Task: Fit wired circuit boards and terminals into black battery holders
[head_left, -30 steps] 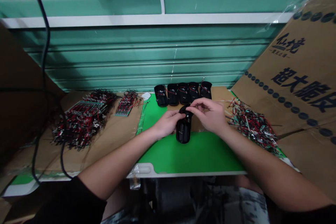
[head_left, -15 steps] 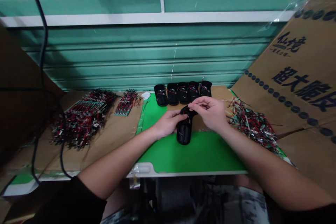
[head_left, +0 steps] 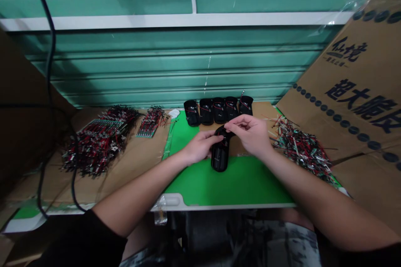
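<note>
A black cylindrical pack (head_left: 220,155) with thin red wires stands on end on the green mat (head_left: 241,183), its top end tilted. My left hand (head_left: 199,147) grips it from the left side. My right hand (head_left: 250,134) pinches its top end with the fingertips, and the fingers hide part of that end. Just beyond my hands stands a row of several similar black packs (head_left: 218,111), not touched by either hand.
Heaps of red-and-black wired pieces (head_left: 97,148) and a smaller strip of them (head_left: 152,122) lie on cardboard (head_left: 138,175) to the left. A tangle of wires (head_left: 302,150) lies to the right. A teal shutter (head_left: 156,62) stands behind, and a black cable (head_left: 48,50) hangs at left.
The top end of the black pack has turned slightly to the right between my fingers. My hands have shifted only a little and stay on it.
</note>
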Demonstrator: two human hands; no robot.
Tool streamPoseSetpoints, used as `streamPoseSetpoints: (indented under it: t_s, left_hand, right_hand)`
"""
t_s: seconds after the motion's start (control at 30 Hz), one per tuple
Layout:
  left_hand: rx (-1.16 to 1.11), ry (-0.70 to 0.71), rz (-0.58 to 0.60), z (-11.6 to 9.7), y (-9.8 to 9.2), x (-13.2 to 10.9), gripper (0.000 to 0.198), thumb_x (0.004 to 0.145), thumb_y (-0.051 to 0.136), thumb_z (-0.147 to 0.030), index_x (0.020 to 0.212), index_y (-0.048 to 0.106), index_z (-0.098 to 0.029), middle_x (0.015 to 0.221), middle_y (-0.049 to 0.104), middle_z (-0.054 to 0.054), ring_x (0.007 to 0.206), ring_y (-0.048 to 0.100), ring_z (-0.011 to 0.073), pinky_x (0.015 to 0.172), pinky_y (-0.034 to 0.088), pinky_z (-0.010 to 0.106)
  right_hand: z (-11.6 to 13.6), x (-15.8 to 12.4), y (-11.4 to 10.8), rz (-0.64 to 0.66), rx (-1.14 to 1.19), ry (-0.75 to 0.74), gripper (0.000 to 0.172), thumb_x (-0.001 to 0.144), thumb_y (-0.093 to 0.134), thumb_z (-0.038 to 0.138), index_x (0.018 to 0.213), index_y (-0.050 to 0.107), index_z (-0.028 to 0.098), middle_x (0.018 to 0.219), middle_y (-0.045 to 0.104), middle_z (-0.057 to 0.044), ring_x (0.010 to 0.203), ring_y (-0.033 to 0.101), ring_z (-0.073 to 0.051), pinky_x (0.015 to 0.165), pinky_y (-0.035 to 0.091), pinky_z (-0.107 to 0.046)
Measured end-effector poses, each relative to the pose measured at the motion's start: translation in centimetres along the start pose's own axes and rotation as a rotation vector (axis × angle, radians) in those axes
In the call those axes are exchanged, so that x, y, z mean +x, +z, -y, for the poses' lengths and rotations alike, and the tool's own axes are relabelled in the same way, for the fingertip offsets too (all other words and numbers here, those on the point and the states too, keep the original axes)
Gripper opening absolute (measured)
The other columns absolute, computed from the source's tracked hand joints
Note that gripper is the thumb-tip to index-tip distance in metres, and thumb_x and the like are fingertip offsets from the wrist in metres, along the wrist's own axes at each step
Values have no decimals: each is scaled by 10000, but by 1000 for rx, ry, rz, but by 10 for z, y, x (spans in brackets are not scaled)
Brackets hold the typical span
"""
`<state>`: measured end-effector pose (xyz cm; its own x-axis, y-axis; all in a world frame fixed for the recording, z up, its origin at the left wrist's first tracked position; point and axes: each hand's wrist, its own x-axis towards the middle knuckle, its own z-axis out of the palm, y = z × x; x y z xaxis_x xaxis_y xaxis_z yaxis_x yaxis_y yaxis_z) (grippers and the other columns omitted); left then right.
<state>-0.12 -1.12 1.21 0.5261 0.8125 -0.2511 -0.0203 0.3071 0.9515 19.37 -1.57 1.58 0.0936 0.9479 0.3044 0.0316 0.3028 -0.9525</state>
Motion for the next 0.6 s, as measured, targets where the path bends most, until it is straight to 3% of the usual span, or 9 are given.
streamPoseSetpoints:
  t_s: [0.13,0.23,0.37,0.6]
  left_hand:
    - [1,1,-12,-1,0,1,371,784,819,-503,955,774,-178,682,628,7,490,493,120,465,318,247]
    - [25,22,-49,1,-1,2,336,798,799,-496,932,775,-189,644,600,0,476,472,122,456,318,246]
    - [62,64,-99,3,-3,3,318,821,779,-479,945,784,-186,667,631,13,473,480,120,456,320,238]
    - [5,112,-186,3,-2,4,332,822,793,-399,1060,788,-167,697,645,-8,479,495,98,451,350,207]
  right_hand:
    - [-3,-4,-1,-14,-113,-114,363,785,938,541,837,776,220,763,767,-45,664,693,-191,642,592,-335]
    - [-1,-6,-5,26,-358,-334,225,923,844,449,882,785,236,725,696,-17,617,588,-169,607,513,-325]
    - [5,-3,-11,119,-555,-586,128,1019,727,319,978,809,230,903,700,-62,686,584,-176,673,511,-351]
    - [1,4,-18,294,-713,-661,220,1051,673,380,1079,794,198,1060,623,-99,787,606,-193,739,565,-378]
